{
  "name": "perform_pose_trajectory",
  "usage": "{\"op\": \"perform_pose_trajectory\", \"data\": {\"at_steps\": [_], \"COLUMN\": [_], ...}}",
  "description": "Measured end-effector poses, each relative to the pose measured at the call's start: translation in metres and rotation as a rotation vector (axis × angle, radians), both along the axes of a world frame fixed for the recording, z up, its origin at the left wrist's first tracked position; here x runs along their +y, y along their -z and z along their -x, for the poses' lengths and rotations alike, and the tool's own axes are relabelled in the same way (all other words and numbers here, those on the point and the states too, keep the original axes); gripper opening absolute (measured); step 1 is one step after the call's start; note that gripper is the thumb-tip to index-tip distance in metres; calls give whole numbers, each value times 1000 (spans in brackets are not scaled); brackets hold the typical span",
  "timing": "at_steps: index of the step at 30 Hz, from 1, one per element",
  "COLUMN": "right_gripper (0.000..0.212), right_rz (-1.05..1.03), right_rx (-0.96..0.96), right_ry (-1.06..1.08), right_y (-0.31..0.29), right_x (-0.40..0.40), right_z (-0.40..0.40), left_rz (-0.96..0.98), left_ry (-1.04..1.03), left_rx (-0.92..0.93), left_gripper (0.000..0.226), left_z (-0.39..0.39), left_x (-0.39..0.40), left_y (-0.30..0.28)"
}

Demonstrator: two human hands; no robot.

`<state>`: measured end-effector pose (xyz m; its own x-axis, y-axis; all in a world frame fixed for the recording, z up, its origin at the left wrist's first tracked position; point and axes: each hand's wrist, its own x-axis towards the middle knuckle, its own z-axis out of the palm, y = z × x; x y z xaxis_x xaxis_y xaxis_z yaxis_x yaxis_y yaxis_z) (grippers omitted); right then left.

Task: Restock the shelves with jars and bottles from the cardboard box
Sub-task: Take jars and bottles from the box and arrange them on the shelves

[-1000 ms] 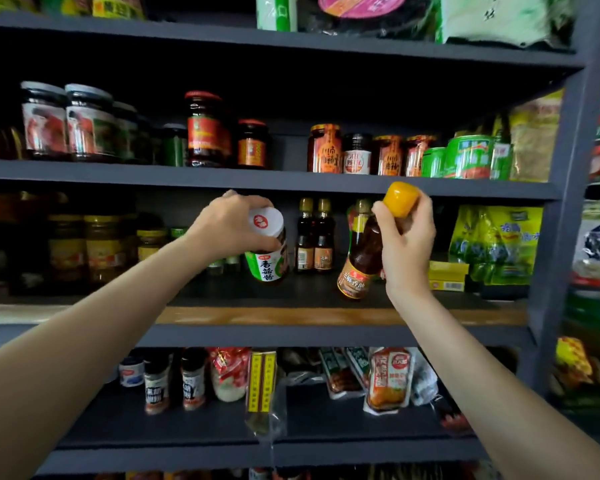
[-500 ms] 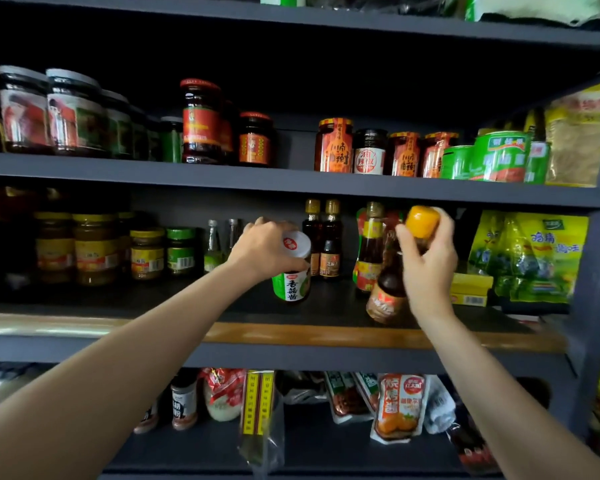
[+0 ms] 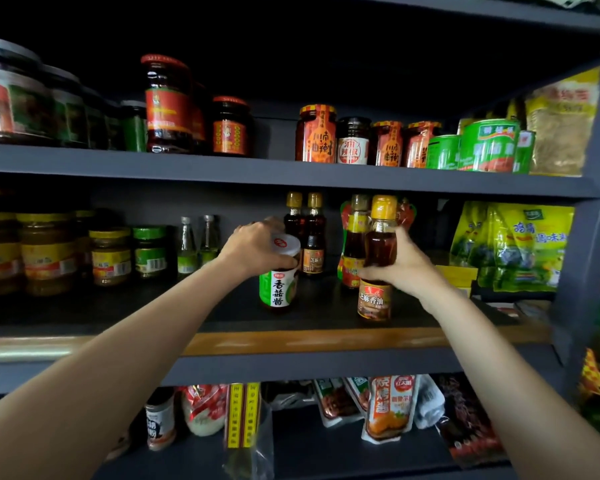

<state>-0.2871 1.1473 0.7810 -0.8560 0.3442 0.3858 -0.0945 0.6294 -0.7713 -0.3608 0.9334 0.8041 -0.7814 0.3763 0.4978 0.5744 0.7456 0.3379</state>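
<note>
While both items look set down on the middle shelf, the left hand grips the jar by its white lid, left of the bottle clasped in the right hand. Placement seems nearly finished. Next, each hand should let go cleanly without tipping anything.

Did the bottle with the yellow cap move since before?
Yes. The yellow-capped bottle was tilted, held out in front of the shelf. Now the right hand holds it upright, down on the middle shelf, beside the standing oil bottle.
</note>
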Motion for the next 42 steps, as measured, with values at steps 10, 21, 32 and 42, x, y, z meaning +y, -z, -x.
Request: {"op": "perform_pose_trajectory", "data": {"at_steps": [10,21,32,42], "right_gripper": [117,75,57,76], "right_rz": [81,-72,-32,-200], "right_rx": [-99,-169,-203,-97], "right_ry": [-35,14,-11,154], "right_y": [2,-6,-7,-11], "right_x": [-15,-64,-63,-71], "right_z": [63,160,169,141], "left_rz": [-145,-263,-304,-422], "left_ry": [81,125,153,144], "left_rx": [-221,-360,-388,-389], "left_gripper": [54,51,51,53], "left_z": [32,54,57,52], "left_x": [-10,-53,-53,-51], "left_y": [-8,-8,-5,7]}}
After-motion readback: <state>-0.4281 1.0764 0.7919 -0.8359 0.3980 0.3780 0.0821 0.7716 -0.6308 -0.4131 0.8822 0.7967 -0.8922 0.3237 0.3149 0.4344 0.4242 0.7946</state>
